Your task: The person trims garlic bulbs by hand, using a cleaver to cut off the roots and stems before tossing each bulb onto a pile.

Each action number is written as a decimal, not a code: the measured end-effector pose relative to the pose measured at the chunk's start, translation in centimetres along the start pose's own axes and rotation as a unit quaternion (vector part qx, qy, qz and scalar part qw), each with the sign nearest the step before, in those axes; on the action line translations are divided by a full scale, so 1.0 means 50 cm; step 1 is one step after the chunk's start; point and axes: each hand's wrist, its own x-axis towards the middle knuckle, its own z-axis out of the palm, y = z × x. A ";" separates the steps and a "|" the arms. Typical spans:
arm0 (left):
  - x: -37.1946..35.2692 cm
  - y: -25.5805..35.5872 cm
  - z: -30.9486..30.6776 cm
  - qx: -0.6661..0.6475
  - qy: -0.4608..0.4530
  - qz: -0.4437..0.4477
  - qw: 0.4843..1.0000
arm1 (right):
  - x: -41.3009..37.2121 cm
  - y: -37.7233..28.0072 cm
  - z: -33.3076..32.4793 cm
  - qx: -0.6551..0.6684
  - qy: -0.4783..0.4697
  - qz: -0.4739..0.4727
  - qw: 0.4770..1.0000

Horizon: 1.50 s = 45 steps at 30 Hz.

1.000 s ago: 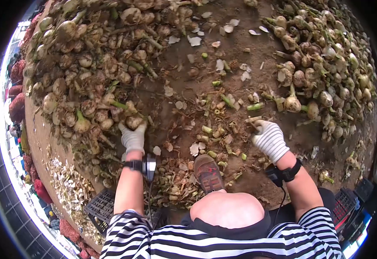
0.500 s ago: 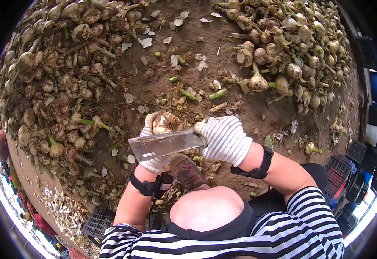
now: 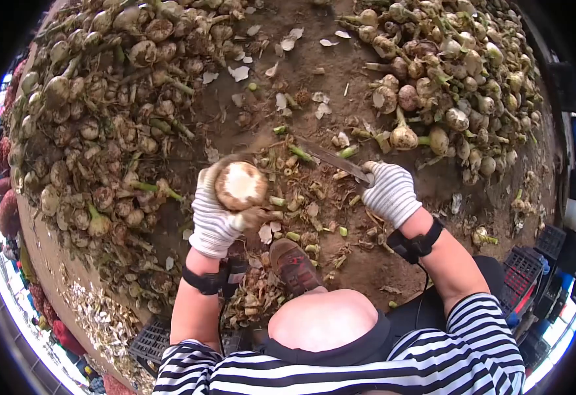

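My left hand (image 3: 212, 214), in a white striped glove, is closed round a large garlic bulb (image 3: 243, 186). A pale, freshly cut face on the bulb is turned up towards me, with brown, dirty skin around it. My right hand (image 3: 390, 192), gloved the same way, grips a cleaver (image 3: 334, 160) by its handle. The blade points up and left, seen nearly edge-on, apart from the bulb. Below and between the hands, cut green stem pieces (image 3: 292, 235) and root trimmings (image 3: 258, 299) litter the dirt floor.
Heaped garlic (image 3: 90, 138) with stems fills the left side, and another garlic pile (image 3: 459, 92) stands at the upper right. My shoe (image 3: 292, 263) rests between the hands. Black crates (image 3: 521, 270) stand at the right, another crate (image 3: 149, 340) at the lower left.
The cleaver has moved right and up, away from the bulb, with its blade turned. The bulb has moved slightly left and now shows a white cut face.
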 end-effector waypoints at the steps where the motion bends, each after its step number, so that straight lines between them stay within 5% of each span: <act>1: -0.010 0.000 -0.002 -0.096 0.004 -0.065 0.993 | -0.010 -0.010 -0.003 0.050 -0.008 0.000 0.999; 3: -0.021 0.000 -0.010 -0.256 -0.005 -0.175 0.951 | -0.014 -0.001 0.027 0.170 -0.049 0.006 0.984; 7: -0.034 0.027 0.026 -0.470 -0.090 -0.310 0.821 | -0.023 -0.044 0.011 0.165 -0.109 -0.035 0.980; 10: -0.030 0.047 0.050 -0.491 -0.063 -0.383 0.780 | -0.017 -0.062 -0.003 0.107 -0.128 -0.049 0.985; 16: -0.007 0.071 0.058 -0.360 -0.183 -0.436 0.804 | -0.012 -0.070 -0.008 0.070 -0.140 -0.075 0.985; 19: -0.020 0.072 0.061 -0.178 -0.140 -0.377 0.898 | -0.018 -0.026 0.034 0.052 -0.102 -0.100 0.988; 20: -0.031 0.078 0.058 -0.150 -0.105 -0.285 0.941 | -0.022 -0.001 0.046 -0.001 -0.147 -0.057 0.988; 21: -0.023 0.096 0.041 -0.166 -0.092 -0.297 0.936 | -0.024 0.022 0.052 -0.045 -0.224 -0.008 0.974; 23: 0.011 0.101 0.030 -0.203 0.002 -0.318 0.926 | -0.028 0.049 0.082 -0.018 -0.201 0.036 0.979; 25: 0.048 0.131 0.067 -0.333 -0.091 -0.126 0.930 | 0.010 0.014 0.092 -0.001 -0.198 0.014 0.980; 26: 0.052 0.138 0.094 -0.455 -0.115 -0.055 0.881 | 0.024 -0.013 0.086 -0.022 -0.185 -0.021 0.982; 27: 0.056 0.148 0.079 -0.434 -0.085 -0.071 0.894 | 0.021 -0.035 0.067 0.117 -0.170 0.055 0.977; 28: 0.067 0.159 0.060 -0.412 -0.061 -0.083 0.905 | 0.021 -0.029 0.064 0.118 -0.167 0.050 0.978; 29: 0.073 0.154 0.038 -0.397 0.072 -0.095 0.910 | 0.016 -0.010 0.063 0.169 -0.112 0.021 0.979; 30: 0.063 0.104 -0.003 -0.294 0.285 -0.215 0.887 | 0.017 0.006 0.060 0.219 -0.055 -0.010 0.974; 31: 0.047 0.049 -0.061 -0.244 0.372 -0.317 0.838 | 0.016 0.012 0.043 0.156 -0.064 0.042 0.985; 32: 0.010 -0.051 -0.105 -0.167 0.479 -0.382 0.772 | 0.016 0.042 0.072 0.242 -0.068 0.083 0.964; 34: -0.005 -0.144 -0.122 0.082 0.562 -0.447 0.691 | 0.025 0.075 0.121 0.254 -0.078 0.093 0.960; 35: -0.011 -0.169 -0.139 0.084 0.561 -0.451 0.690 | 0.019 0.050 0.104 0.242 -0.081 0.096 0.962; 37: -0.003 -0.215 -0.193 0.092 0.408 -0.473 0.776 | 0.017 0.011 0.080 0.190 -0.077 0.035 0.978; 38: 0.017 -0.217 -0.206 0.161 0.402 -0.528 0.730 | 0.016 0.000 0.072 0.186 -0.071 0.012 0.980; 40: 0.008 -0.153 -0.175 0.016 0.340 -0.500 0.797 | 0.009 -0.038 0.023 0.109 -0.090 -0.011 0.990; 41: -0.003 -0.148 -0.143 0.054 0.338 -0.439 0.831 | 0.011 -0.047 0.023 0.113 -0.058 -0.030 0.991; 44: -0.042 -0.088 -0.052 -0.176 0.146 -0.271 0.935 | 0.000 -0.083 0.003 0.054 -0.010 -0.116 0.992; 45: -0.048 -0.068 -0.028 -0.158 0.104 -0.251 0.949 | 0.001 -0.092 -0.002 0.022 -0.020 -0.143 0.989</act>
